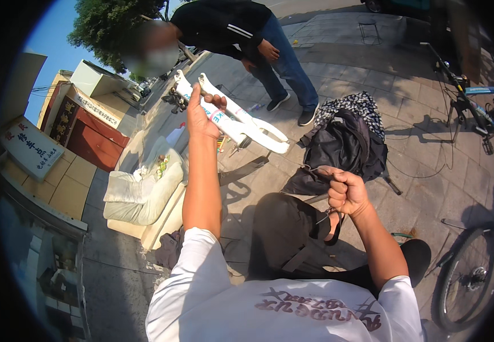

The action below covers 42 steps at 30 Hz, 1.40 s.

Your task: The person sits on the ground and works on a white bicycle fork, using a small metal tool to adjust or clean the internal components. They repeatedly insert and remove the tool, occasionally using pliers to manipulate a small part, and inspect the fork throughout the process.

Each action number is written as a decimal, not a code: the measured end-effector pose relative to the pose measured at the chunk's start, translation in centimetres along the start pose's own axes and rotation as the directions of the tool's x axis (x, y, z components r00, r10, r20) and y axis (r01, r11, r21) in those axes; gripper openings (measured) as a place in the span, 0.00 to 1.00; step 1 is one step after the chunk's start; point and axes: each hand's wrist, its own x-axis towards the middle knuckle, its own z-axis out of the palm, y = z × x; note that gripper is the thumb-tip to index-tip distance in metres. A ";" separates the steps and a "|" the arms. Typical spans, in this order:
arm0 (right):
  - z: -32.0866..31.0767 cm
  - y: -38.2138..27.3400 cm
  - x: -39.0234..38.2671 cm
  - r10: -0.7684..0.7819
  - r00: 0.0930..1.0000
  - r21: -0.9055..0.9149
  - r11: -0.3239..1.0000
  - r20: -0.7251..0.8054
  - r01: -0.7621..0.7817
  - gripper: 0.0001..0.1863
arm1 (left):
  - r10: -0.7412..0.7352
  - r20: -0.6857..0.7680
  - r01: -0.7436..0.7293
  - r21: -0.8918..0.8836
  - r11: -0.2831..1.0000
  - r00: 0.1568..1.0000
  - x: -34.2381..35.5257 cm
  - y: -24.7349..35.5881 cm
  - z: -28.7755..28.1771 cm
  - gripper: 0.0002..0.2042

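Note:
My left hand [206,114] is raised at arm's length. Its fingers close round one leg of a white bicycle fork [256,126] with coloured lettering; the two legs point up and away, with the curved arch at the lower right. Over my bent dark-trousered knee, my right hand [346,194] makes a fist round a thin dark thing [315,169], whose end shows beside the index finger. Its kind is too small to tell. Just beyond this fist lies a black cloth or bag [344,151] on a patterned black-and-white cloth [356,108].
Another person in dark jacket and jeans [284,48] bends over beyond the fork. A cushioned pale seat [144,199] stands left. A bicycle wheel [469,279] lies at the lower right, a bicycle frame [475,102] stands above it. A stool [369,31] is far off on the paving.

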 end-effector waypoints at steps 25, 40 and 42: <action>6.6 2.7 -1.4 -0.434 0.862 0.026 0.896 0.262 0.443 0.14 | 0.202 0.532 -0.204 -0.056 0.977 0.823 -10.1 9.6 21.5 0.10; 5.4 1.8 -2.4 -0.409 0.872 0.033 0.909 0.268 0.416 0.13 | 0.222 0.524 -0.232 -0.046 0.972 0.823 -8.9 14.6 24.4 0.18; 5.5 2.1 -2.4 -0.405 0.875 0.010 0.909 0.265 0.417 0.13 | 0.207 0.522 -0.214 -0.046 0.976 0.828 -8.5 14.9 24.1 0.18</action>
